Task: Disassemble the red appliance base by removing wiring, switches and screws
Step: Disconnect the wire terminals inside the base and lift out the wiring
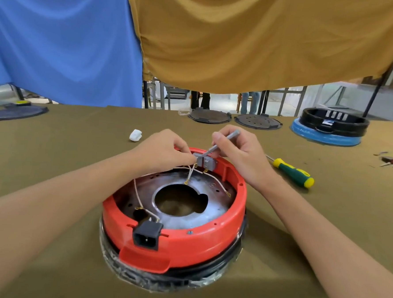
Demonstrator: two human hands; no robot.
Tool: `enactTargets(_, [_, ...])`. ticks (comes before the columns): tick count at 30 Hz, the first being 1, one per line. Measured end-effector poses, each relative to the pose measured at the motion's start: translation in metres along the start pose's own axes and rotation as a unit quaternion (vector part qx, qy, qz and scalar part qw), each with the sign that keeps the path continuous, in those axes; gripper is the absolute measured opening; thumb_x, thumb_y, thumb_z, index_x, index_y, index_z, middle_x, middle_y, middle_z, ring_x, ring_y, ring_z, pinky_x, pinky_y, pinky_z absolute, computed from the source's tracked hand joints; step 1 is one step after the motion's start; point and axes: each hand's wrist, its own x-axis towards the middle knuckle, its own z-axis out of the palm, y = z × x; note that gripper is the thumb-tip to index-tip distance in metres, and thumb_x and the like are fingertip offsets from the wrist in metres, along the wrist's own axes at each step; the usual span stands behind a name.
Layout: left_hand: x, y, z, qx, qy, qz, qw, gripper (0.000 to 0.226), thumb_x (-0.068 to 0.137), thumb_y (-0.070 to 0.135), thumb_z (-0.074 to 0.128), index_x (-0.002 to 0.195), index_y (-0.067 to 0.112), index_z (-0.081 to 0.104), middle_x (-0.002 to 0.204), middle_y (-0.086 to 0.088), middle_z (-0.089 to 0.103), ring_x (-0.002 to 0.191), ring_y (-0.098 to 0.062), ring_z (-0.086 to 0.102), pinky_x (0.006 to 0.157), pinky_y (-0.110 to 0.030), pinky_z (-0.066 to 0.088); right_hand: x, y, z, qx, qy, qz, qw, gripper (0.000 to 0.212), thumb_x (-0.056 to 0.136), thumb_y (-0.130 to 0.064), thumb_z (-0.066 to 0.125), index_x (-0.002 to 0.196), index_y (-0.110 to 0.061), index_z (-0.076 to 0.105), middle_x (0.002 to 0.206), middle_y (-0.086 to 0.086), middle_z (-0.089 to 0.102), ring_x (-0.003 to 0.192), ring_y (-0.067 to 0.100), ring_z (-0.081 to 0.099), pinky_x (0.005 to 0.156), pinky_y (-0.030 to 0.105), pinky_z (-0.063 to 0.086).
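- A table (53, 140) under olive-brown cloth carries everything; one blue sheet (66, 37) and one mustard sheet (255, 37) hang behind it.
- The red base (208, 248), a round plastic shell, sits upside down at the near middle of the table on a black ring wrapped in clear film. Inside lies a shiny metal plate (212, 209) with a round hole in the middle, and thin pale wires (137, 196) with brass-coloured ends run across it.
- A round black housing (335, 122) on a blue ring stands far right; two dark flat discs (210, 116) lie at the far edge.
- A black power socket (146, 235), boxy, sits in the near rim of the red base.
- The left hand (165, 149) pinches a grey switch block (204, 160) at the far rim.
- The right hand (239, 151) grips a thin grey tool (223, 142), its tip down on the block.
- One screwdriver (293, 173) with a green and yellow handle lies to the right.
- One small white lump (135, 135) lies to the left.
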Motion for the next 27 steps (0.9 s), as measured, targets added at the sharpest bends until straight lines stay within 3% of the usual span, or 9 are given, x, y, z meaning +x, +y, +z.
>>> enactTargets(4, [0.004, 0.006, 0.0, 0.012, 0.007, -0.017, 1.0, 0.013, 0.077, 0.03, 0.073, 0.067, 0.023, 0.078, 0.104, -0.003, 0.073, 0.108, -0.015, 0.063, 0.093, -0.039, 0.05, -0.001, 0.0, -0.001, -0.038, -0.019, -0.017, 0.999, 0.022, 0.099, -0.021, 0.06, 0.087, -0.003, 0.063, 0.072, -0.004, 0.068, 0.075, 0.017, 0.07, 0.073, 0.028, 0.051])
enactTargets(7, [0.003, 0.007, 0.006, 0.017, 0.025, -0.014, 0.999, 0.014, 0.075, 0.025, 0.072, 0.062, 0.022, 0.077, 0.1, 0.0, 0.074, 0.102, -0.01, 0.064, 0.088, -0.037, 0.053, -0.001, 0.001, -0.001, -0.049, -0.024, -0.026, 0.998, 0.021, 0.098, -0.02, 0.062, 0.087, -0.002, 0.064, 0.074, -0.002, 0.068, 0.074, 0.012, 0.07, 0.073, 0.024, 0.05])
enactTargets(11, [-0.001, 0.004, 0.011, 0.016, 0.04, -0.001, 0.999, 0.017, 0.076, 0.028, 0.072, 0.06, 0.023, 0.075, 0.093, 0.004, 0.074, 0.088, -0.016, 0.066, 0.085, -0.044, 0.052, 0.0, 0.001, -0.002, -0.059, -0.033, -0.036, 0.997, 0.021, 0.097, -0.019, 0.063, 0.083, -0.004, 0.063, 0.073, -0.006, 0.066, 0.072, 0.007, 0.067, 0.073, 0.023, 0.049])
enactTargets(17, [-0.002, 0.006, 0.015, 0.029, 0.063, 0.008, 0.998, 0.015, 0.075, 0.024, 0.074, 0.06, 0.022, 0.074, 0.09, 0.007, 0.073, 0.087, -0.011, 0.065, 0.085, -0.045, 0.052, 0.0, 0.001, -0.003, -0.089, -0.035, -0.058, 0.994, 0.019, 0.097, -0.02, 0.063, 0.082, -0.008, 0.065, 0.07, -0.012, 0.064, 0.068, -0.005, 0.06, 0.068, 0.01, 0.041])
enactTargets(27, [-0.001, 0.005, 0.016, 0.012, 0.058, 0.012, 0.998, 0.015, 0.078, 0.02, 0.074, 0.063, 0.016, 0.075, 0.093, 0.003, 0.072, 0.089, -0.014, 0.063, 0.087, -0.047, 0.05, 0.001, -0.001, -0.003, -0.101, -0.043, -0.058, 0.992, 0.021, 0.096, -0.025, 0.064, 0.084, -0.007, 0.067, 0.073, 0.001, 0.069, 0.067, 0.001, 0.061, 0.068, 0.013, 0.044])
